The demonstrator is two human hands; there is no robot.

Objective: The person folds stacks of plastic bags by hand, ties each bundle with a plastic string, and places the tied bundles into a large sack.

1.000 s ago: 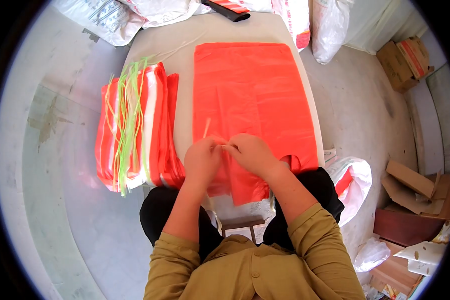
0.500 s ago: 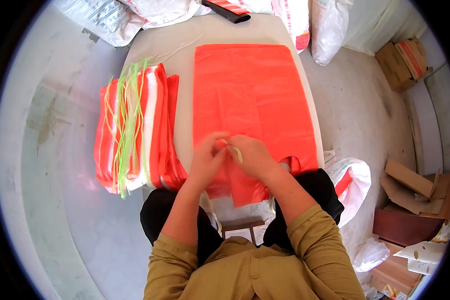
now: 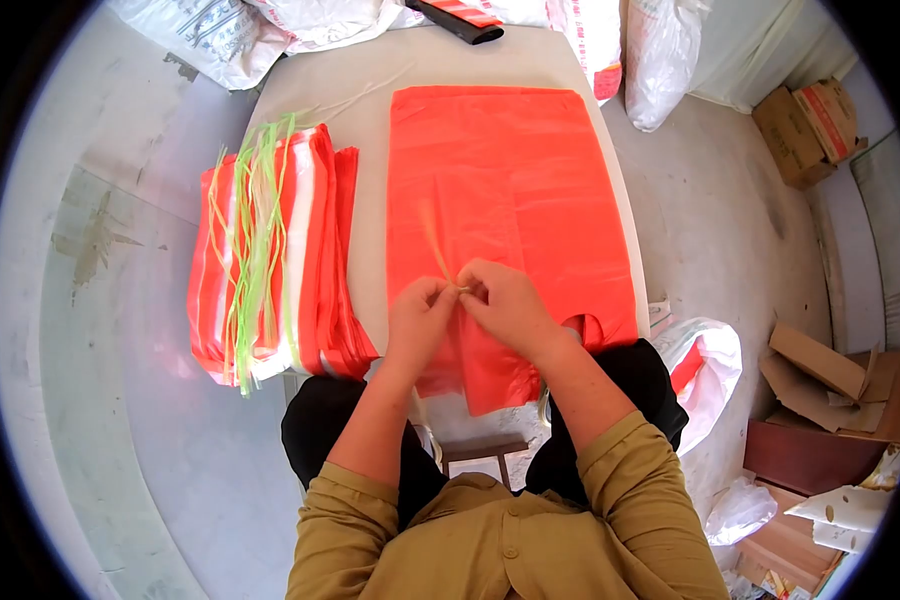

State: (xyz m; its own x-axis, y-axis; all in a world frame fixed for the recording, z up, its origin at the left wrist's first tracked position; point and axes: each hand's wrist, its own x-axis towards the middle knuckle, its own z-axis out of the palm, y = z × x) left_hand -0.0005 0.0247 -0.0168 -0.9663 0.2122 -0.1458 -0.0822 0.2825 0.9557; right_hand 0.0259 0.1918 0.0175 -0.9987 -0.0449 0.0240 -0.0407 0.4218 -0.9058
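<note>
Flat red plastic bags (image 3: 505, 180) lie on the pale table top, their lower end hanging over the near edge. Above their lower part my left hand (image 3: 422, 312) and my right hand (image 3: 502, 300) meet fingertip to fingertip. Both pinch a thin yellowish strip (image 3: 438, 245), whose blurred loose end sticks up over the red plastic. At the left sits a folded stack of red and white striped bags (image 3: 310, 240), with a bunch of green strips (image 3: 258, 250) draped across it.
White printed sacks (image 3: 320, 22) line the table's far edge, near a black and red striped item (image 3: 460, 20). A white sack with red contents (image 3: 705, 370) stands right of my knee. Cardboard boxes (image 3: 820, 375) are on the floor at the right.
The strip, earlier curled by my right hand, now points up and away from my fingers. My hands have shifted slightly and stay together over the red bags.
</note>
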